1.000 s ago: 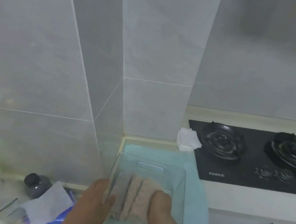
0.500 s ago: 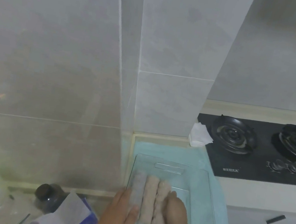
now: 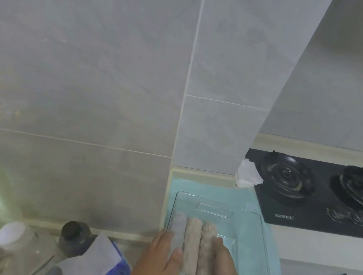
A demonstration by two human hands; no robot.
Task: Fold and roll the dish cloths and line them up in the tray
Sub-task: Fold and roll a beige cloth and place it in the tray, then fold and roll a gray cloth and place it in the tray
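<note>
**Row tightened, room left to fill**

Out at 9 o'clock from your work, a dark-capped bottle, a white-capped bottle and a blue packet stand on the tabletop, untouched.

Your left hand is released, its fingers laid flat along the grey roll, which lies against the left wall of the clear tray. 1 second ago that hand was out at the wall itself and the rolls looked loose and slightly splayed. It has since come in onto the cloth, and the grey roll and the 2 beige rolls now run straight, parallel and touching, pointing to 12 o'clock.

Your right hand is released too, fingers straight against the outer flank of the right-hand beige roll. It has kept pressing towards 9 o'clock while the left hand held the other side.

All 3 rolls sit in the tray's 7 o'clock part, so this squeeze looks like the final squaring-up of the row. The tray's right half, towards 3 o'clock, is bare. I see no unrolled cloth in view.

The tray rests on a teal mat. At 2 o'clock from it are a white folded paper and the hob.
</note>
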